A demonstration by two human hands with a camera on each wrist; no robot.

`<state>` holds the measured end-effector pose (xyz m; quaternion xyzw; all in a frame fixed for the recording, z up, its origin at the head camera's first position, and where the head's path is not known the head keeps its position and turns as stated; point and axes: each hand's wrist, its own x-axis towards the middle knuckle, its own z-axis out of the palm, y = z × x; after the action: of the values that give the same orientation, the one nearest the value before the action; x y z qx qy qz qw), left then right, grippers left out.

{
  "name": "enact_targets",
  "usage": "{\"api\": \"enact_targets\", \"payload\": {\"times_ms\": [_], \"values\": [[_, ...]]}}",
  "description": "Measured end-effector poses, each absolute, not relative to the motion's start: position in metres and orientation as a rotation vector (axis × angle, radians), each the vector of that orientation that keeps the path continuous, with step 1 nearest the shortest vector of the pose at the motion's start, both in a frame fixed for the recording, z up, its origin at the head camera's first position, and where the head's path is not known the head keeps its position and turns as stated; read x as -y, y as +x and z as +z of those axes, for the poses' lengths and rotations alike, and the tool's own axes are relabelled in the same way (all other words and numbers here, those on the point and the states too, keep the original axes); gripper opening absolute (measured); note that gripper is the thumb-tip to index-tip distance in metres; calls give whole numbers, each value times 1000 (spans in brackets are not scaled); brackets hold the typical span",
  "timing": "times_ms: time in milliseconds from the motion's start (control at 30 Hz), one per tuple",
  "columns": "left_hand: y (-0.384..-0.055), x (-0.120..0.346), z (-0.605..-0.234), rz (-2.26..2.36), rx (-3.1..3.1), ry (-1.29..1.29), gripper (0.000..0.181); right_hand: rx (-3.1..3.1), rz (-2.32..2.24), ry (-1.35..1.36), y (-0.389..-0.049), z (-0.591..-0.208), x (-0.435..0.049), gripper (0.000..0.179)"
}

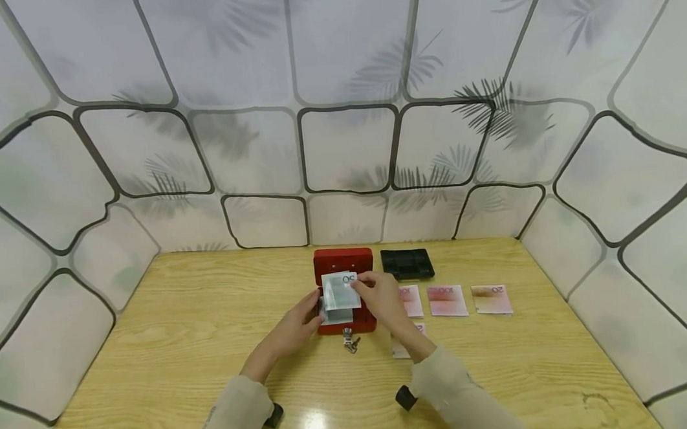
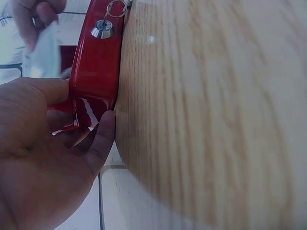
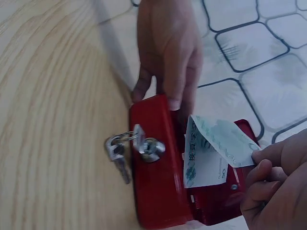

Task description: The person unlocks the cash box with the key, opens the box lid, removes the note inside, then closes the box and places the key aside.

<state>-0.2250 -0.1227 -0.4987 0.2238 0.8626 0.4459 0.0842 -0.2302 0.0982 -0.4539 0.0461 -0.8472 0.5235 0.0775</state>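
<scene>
A red metal cash box [image 1: 365, 320] stands with its lid raised at the table's far side, a ring of keys [image 3: 117, 151] hanging from its front lock [image 2: 102, 29]. My left hand [image 1: 293, 325] grips the box's left side, thumb over the rim and fingers around the outer corner. Thumb and fingers of my right hand [image 1: 381, 297] pinch the right edge of a green 50 banknote [image 1: 338, 292] above the open box. Beneath it another green note [image 1: 338, 316] shows at the box's left. The right wrist view has the pinched banknote [image 3: 230, 139] slanting down toward the box.
A black coin tray [image 1: 407, 263] lies right of the box, near the wall. In front of it are red 100 notes [image 1: 448, 300] and, farther right, a brownish 20 note [image 1: 492, 299]. Another note [image 1: 400, 349] lies partly under my right forearm. A patterned curtain encloses the table.
</scene>
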Motion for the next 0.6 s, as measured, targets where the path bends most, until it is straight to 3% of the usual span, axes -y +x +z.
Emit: {"api": "enact_targets", "payload": {"times_ms": [600], "values": [[-224, 122, -500, 1309, -2594, 650, 59, 2368, 1965, 109, -203, -405, -156, 28]]}}
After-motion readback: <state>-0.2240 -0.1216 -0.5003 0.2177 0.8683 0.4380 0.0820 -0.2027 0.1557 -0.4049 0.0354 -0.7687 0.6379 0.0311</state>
